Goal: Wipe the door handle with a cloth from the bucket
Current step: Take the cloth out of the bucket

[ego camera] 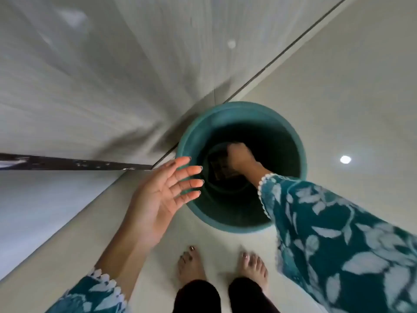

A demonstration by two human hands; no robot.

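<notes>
Right hand (239,158) reaches deep into the round teal plastic bucket (194,129) on the floor, fingers curled on a dark crumpled cloth (220,164); left hand (162,195) spread, empty; gather the whole cloth, lift straight up.

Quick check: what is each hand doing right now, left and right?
Left hand: open, fingers spread, empty, above the bucket rim.
Right hand: down inside the bucket on a dark cloth; grip cannot be told.
</notes>
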